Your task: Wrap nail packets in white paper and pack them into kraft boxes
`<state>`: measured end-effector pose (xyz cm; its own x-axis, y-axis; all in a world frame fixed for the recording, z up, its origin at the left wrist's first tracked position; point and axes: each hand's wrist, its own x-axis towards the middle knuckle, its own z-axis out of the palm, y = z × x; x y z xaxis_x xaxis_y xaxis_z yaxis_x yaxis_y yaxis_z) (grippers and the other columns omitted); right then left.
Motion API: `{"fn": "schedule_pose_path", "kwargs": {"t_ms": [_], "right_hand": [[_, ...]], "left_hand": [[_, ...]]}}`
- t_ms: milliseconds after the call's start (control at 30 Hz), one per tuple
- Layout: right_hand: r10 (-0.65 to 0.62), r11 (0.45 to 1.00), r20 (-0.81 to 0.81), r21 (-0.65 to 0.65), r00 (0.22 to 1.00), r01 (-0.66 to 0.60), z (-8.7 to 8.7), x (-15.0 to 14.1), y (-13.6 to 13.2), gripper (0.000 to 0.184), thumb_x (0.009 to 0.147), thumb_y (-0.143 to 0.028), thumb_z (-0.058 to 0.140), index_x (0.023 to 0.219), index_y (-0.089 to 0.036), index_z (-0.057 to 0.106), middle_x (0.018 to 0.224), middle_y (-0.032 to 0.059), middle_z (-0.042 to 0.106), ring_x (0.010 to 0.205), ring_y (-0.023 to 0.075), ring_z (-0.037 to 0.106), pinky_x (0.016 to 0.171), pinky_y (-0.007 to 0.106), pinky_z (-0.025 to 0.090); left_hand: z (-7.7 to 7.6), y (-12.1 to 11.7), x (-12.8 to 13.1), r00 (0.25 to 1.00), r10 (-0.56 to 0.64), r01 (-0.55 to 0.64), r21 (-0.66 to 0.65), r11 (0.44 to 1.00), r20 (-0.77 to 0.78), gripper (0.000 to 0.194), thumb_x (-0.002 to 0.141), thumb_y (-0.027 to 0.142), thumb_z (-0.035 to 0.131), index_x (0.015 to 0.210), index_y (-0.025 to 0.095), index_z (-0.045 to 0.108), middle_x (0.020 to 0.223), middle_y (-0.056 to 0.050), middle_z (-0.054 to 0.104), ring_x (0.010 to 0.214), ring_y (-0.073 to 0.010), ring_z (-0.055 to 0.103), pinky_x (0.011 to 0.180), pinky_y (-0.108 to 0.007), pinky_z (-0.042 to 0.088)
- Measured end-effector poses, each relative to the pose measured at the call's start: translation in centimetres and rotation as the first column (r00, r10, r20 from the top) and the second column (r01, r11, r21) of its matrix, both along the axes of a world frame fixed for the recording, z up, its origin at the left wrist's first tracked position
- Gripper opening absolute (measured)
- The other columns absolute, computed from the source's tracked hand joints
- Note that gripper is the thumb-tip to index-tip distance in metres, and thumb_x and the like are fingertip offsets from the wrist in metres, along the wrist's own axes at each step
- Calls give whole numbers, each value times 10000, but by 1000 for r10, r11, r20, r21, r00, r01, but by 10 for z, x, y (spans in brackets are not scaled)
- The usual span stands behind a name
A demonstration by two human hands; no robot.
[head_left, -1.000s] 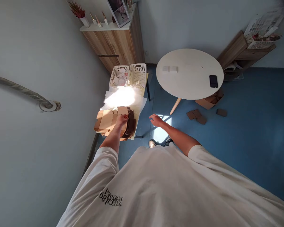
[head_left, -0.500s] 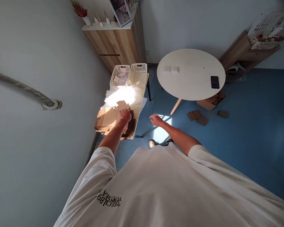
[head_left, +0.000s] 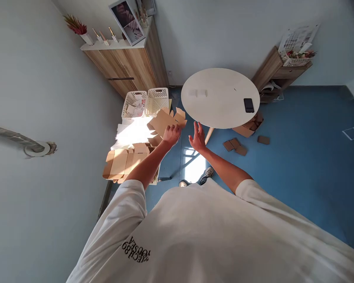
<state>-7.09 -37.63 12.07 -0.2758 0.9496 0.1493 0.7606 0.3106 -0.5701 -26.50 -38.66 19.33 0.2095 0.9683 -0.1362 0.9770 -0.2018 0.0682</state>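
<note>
An unfolded brown cardboard box blank (head_left: 163,121) is gripped by my left hand (head_left: 171,135), raised in front of me beside the side table. Its cut flaps spread out toward the right, and part of it is hidden behind my fingers. My right hand (head_left: 198,138) hovers just right of the blank, fingers spread and holding nothing. More flat cardboard box blanks (head_left: 120,163) lie stacked on the near part of the side table, partly behind my left forearm.
Two white perforated baskets (head_left: 157,101) stand at the side table's far end, the left one holding papers. A round white table (head_left: 221,98) bears a black phone (head_left: 248,105). Below it are a cardboard box (head_left: 247,126) and small folded cardboard pieces (head_left: 235,146) on the blue floor.
My left hand has lifted a cardboard blank off the stack and carried it to the right. My right hand has moved up beside it and opened its fingers. The view has turned to the right.
</note>
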Motion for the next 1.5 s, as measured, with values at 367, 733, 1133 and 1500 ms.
{"fn": "schedule_pose_path", "kwargs": {"t_ms": [367, 733, 1133, 1500], "right_hand": [[-39, 985, 251, 172, 967, -4, 13, 133, 84, 538, 1048, -306, 490, 1585, -286, 489, 1752, 121, 248, 1545, 363, 309, 1190, 572, 320], [180, 977, 497, 8, 849, -212, -12, 241, 141, 407, 1000, -143, 497, 1327, -236, 721, 1449, 136, 636, 1397, 325, 435, 1204, 517, 188], [144, 973, 575, -229, 805, -10, -58, 237, 222, 480, 1010, -143, 402, 1378, -234, 697, 1312, 126, 708, 1284, 313, 521, 1124, 453, 293], [112, 904, 600, -392, 792, 170, -68, 202, 280, 521, 962, -319, 546, 1446, -187, 685, 1349, 225, 686, 1309, 406, 500, 1149, 570, 270]], "left_hand": [[-40, 108, 143, 908, -404, 415, 111, 903, -108, 426, 953, 64, 495, 1324, 125, 695, 1101, -211, 697, 964, -303, 644, 855, -453, 407], [-80, 167, 240, 879, -473, 472, -26, 881, -58, 368, 916, 17, 559, 1234, 138, 699, 1120, -191, 701, 1006, -299, 653, 876, -416, 400], [-135, 242, 210, 939, -343, 340, -200, 919, 21, 380, 1001, 183, 547, 1370, 152, 631, 1315, -189, 684, 1208, -321, 648, 1023, -454, 441], [-159, 322, 176, 895, -438, 443, -294, 847, 87, 443, 1021, 185, 487, 1451, 151, 591, 1420, -200, 624, 1177, -310, 668, 1047, -457, 445]]}}
